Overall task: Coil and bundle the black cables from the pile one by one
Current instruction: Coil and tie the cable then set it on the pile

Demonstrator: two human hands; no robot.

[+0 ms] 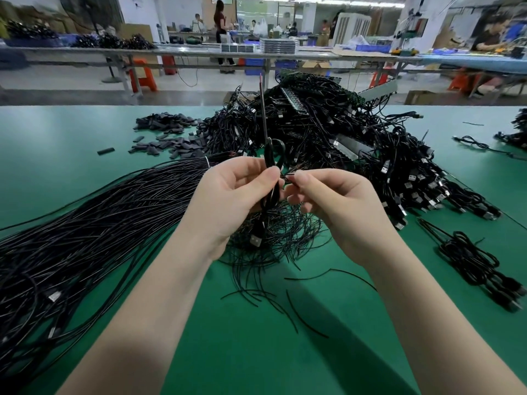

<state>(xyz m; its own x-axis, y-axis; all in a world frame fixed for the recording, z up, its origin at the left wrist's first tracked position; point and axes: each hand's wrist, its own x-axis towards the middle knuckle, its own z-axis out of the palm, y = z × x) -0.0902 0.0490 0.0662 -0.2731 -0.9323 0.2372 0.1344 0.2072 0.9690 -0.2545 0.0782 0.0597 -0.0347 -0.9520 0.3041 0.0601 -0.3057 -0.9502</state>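
My left hand (233,189) grips a coiled black cable (269,178) upright above the green table; one loop shows above my thumb, a loose end sticks straight up, and its USB plug (255,239) hangs below my palm. My right hand (328,195) pinches a thin black tie wire (289,176) right beside the coil. Behind both hands rises the big pile of black cables (328,138). A long sheaf of straight black cables (99,223) lies at the left. Finished bundles (473,263) lie at the right.
Short black tie wires (271,252) are scattered on the green table (256,352) under and in front of my hands. Small dark sleeves (168,132) lie heaped at the back left. More cables sit at the far right edge (516,129). Benches and people fill the background.
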